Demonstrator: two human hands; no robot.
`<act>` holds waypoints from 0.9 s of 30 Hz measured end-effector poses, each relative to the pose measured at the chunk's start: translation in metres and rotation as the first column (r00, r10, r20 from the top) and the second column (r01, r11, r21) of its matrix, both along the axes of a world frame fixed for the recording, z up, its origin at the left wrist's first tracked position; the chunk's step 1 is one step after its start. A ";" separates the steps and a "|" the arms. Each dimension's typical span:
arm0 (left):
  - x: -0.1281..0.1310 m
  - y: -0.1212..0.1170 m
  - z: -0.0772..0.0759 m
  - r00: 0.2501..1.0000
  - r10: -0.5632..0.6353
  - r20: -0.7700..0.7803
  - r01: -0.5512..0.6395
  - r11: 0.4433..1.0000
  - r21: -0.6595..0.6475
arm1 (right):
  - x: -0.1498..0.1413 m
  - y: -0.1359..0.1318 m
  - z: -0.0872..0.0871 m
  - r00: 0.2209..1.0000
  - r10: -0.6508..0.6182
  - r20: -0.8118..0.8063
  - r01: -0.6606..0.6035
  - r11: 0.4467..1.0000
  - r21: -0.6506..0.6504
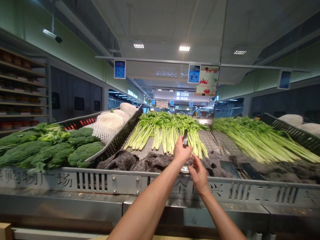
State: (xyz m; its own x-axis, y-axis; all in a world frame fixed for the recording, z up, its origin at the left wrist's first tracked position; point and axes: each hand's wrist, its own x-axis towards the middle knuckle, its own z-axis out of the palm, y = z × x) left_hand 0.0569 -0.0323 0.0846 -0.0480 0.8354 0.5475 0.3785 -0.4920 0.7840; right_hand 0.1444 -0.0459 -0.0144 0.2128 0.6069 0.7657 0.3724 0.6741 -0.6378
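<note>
My left hand (182,152) is closed around the neck of a small spray bottle, whose dark nozzle (185,137) sticks up above my fingers. The bottle's clear body (186,167) shows below that hand. My right hand (199,174) is just under and to the right, its fingers curled against the clear base. Both hands are held over the front of a metal display tray (147,146) of green celery bunches (165,131). Dark damp cloths (150,160) lie along the tray's front edge beneath my hands.
Broccoli heads (50,150) fill the bin at the left, with net-wrapped white produce (110,125) behind them. More celery (260,138) lies at the right. A perforated metal rail (100,181) fronts the counter. Price signs (194,73) hang overhead.
</note>
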 end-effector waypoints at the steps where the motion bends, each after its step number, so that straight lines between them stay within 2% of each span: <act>1: 0.002 0.000 0.000 1.000 -0.003 -0.003 0.003 1.000 0.004 | 0.001 -0.001 0.000 1.000 -0.011 0.000 0.011 1.000 0.006; 11: 0.015 -0.008 -0.005 1.000 -0.017 0.002 0.017 0.999 -0.043 | 0.016 -0.003 -0.010 0.999 -0.045 0.005 0.045 0.998 0.032; 22: 0.026 -0.014 -0.007 0.999 -0.048 -0.021 0.048 0.999 -0.009 | 0.024 -0.010 -0.017 0.999 -0.046 -0.026 0.047 0.998 0.049; 27: 0.033 -0.016 -0.010 0.997 -0.070 -0.045 0.068 0.997 -0.044 | 0.027 -0.019 -0.020 0.994 -0.108 0.004 0.107 0.992 0.070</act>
State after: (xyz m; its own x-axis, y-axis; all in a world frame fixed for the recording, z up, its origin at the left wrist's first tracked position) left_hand 0.0903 -0.0485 0.0748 0.0353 0.8585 0.5117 0.3813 -0.4848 0.7871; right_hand 0.1711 -0.0646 -0.0343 0.2674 0.5263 0.8072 0.4500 0.6725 -0.5876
